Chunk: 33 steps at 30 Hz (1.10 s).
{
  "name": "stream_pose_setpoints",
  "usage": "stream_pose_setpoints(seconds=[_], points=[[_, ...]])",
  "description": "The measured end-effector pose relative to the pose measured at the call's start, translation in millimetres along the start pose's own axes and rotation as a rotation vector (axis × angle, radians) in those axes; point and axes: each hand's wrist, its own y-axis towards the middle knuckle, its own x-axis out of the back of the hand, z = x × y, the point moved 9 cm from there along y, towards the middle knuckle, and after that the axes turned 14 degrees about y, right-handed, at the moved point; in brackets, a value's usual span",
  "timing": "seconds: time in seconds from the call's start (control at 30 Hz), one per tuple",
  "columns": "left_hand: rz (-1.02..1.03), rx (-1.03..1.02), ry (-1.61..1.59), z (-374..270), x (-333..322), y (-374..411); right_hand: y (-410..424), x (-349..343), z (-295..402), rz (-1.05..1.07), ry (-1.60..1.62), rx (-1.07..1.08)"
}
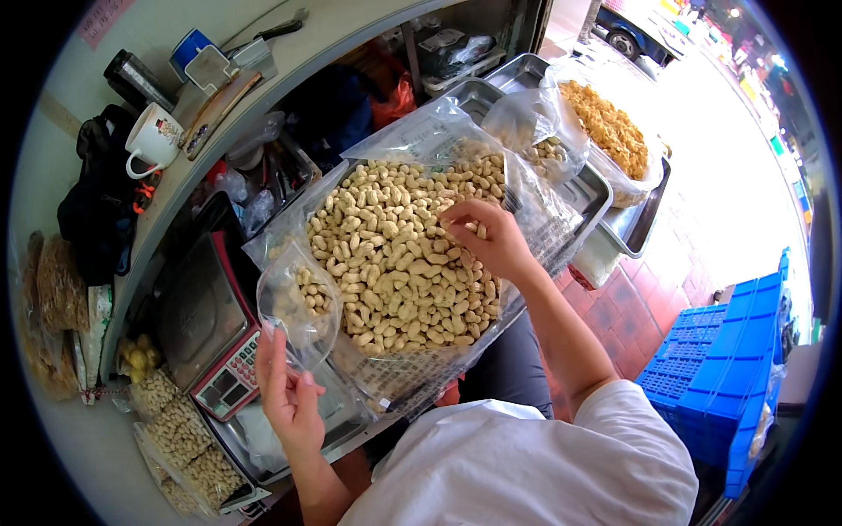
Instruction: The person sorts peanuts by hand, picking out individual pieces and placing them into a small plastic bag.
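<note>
A heap of unshelled peanuts (395, 263) fills a large, wide-open clear plastic bag (421, 135) before me. My right hand (487, 233) reaches over the right side of the heap, thumb and forefinger together at a peanut; whether it is gripped is hard to tell. On the left, my left hand (289, 388) holds the lower rim of a small clear plastic bag (296, 329). The small bag's mouth stands open beside the heap, and some peanuts show in or through it.
A red-edged scale (227, 381) stands at the left, near bagged peanuts (184, 427). Metal trays (592, 191) and a bag of yellow-orange fried snack (605, 128) are at the upper right. Blue crates (710, 368) stand at the right. A mug (154, 138) sits on the curved shelf (217, 131).
</note>
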Motion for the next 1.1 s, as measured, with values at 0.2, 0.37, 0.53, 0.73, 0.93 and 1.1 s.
stream_pose_setpoints(seconds=[0.2,0.37,0.53,0.73,0.93,1.1], points=[[0.022,-0.029,0.009,-3,-4,-1,-33,14,-16,-0.242,0.618,-0.105],[0.004,0.005,0.01,-4,-6,-3,-57,43,0,-0.481,0.307,0.041],[-0.008,0.021,-0.018,0,-3,-10,-75,88,25,-0.681,0.132,0.263],[-0.105,-0.06,0.108,-13,9,-11,-79,43,42,-0.445,0.563,0.204],[-0.094,-0.125,0.188,-20,12,-19,-94,3,55,-0.309,0.933,0.145],[-0.087,-0.134,0.206,-19,10,-31,-102,1,60,-0.355,0.988,0.102]])
